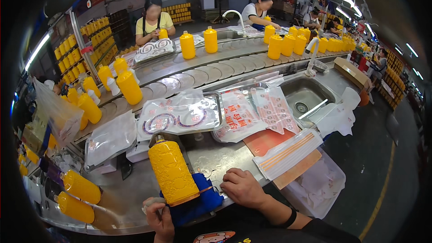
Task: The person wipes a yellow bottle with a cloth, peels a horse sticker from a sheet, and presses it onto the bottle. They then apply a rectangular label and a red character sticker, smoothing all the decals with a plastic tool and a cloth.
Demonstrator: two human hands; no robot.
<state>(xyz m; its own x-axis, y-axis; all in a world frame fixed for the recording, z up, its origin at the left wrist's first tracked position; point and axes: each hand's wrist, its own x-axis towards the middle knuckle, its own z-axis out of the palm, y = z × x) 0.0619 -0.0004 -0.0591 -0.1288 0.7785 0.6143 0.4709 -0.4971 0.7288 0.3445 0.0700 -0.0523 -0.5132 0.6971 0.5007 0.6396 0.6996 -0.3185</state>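
A large yellow embossed bottle (173, 168) with a bare glass neck lies tilted on a blue cloth (198, 204) in front of me. A thin orange strip (204, 191) runs along its base and sticks out toward my right hand (244, 189). That hand is closed with curled fingers just right of the cloth; whether the strip reaches its fingertips is hard to see. My left hand (159, 220) is closed by the bottle's lower left edge. A pale grey piece (153, 202) shows at its fingers, its kind unclear.
Printed transfer sheets (180, 112) lie on trays behind the bottle. White sheets with orange lines (290, 153) are at right, by a sink (306, 94). Two yellow bottles (81, 186) lie at left. Beyond runs a conveyor (198, 74) carrying bottles; co-workers (155, 22) sit across.
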